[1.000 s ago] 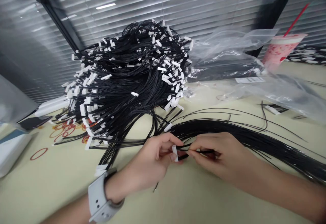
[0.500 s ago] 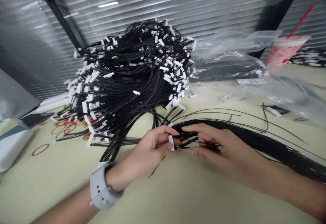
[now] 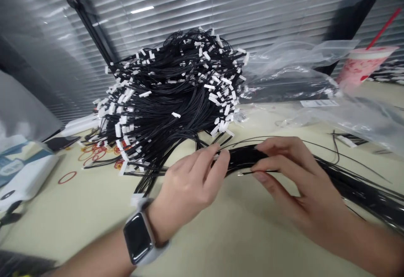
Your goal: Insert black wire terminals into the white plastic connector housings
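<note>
Heap of white-tagged black wires (image 3: 164, 100) sits left of center on the tabletop (image 3: 240, 243). Left hand (image 3: 189, 184) pinches the end of a black wire bundle (image 3: 244, 159); right hand (image 3: 293, 176) grips it further along, fingers curled. Loose strands (image 3: 362, 193) running right could snag, and a hard pull might tangle them with the heap.

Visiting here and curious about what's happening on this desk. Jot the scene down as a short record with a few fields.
Left hand: fingers closed on a bundle of black wires; smartwatch on the wrist
Right hand: fingers gripping the same bundle
Behind the hands: heap of black wires ending in white connectors
Also on the desk: clear plastic bag, pink cup with red straw, red rubber bands
</note>
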Action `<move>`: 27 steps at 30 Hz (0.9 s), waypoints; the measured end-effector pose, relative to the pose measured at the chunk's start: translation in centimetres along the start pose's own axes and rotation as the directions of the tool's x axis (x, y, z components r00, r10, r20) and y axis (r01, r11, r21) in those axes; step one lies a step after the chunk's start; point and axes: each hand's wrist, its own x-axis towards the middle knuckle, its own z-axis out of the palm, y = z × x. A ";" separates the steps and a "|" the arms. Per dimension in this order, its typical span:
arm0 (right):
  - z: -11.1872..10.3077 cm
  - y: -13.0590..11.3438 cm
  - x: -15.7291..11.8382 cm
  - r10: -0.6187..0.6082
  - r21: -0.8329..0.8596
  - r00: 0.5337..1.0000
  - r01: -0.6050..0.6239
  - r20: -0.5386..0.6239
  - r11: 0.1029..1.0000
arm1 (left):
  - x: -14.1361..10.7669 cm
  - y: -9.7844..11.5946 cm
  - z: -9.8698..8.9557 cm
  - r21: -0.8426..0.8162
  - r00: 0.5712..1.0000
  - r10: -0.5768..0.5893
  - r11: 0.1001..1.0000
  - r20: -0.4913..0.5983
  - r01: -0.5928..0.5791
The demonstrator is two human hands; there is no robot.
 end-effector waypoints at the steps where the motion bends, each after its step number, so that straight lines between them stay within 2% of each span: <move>1: -0.1 -0.2 -0.1 0.002 0.035 1.000 -0.002 -0.005 0.999 | 0.1 0.2 -0.1 0.034 1.000 0.005 0.999 0.027 -0.006; 4: -0.3 -0.7 -0.2 0.033 0.130 0.996 -0.043 0.082 0.991 | 0.2 0.9 -0.2 0.025 0.987 0.025 0.999 0.158 -0.029; 7: -0.2 -1.1 -0.3 0.073 0.166 0.984 -0.099 0.160 0.981 | 0.1 1.5 -0.1 -0.015 0.975 0.015 1.000 0.224 -0.012; 12: 0.1 -1.3 -0.3 0.180 0.188 0.967 -0.214 0.183 0.959 | 0.0 1.7 -0.2 -0.080 0.958 -0.027 0.995 0.286 0.052; 20: 0.4 -1.4 -0.3 0.313 0.222 0.936 -0.343 0.159 0.913 | -0.1 1.7 0.0 -0.140 0.952 -0.096 0.980 0.291 0.142; 23: 0.7 -1.2 -0.1 0.395 0.233 0.899 -0.431 0.188 0.872 | -0.6 1.6 0.6 -0.194 0.940 -0.145 0.958 0.309 0.212; 27: 0.8 -0.9 0.0 0.507 0.259 0.818 -0.570 0.272 0.780 | -1.0 1.3 1.4 -0.290 0.904 -0.217 0.897 0.368 0.333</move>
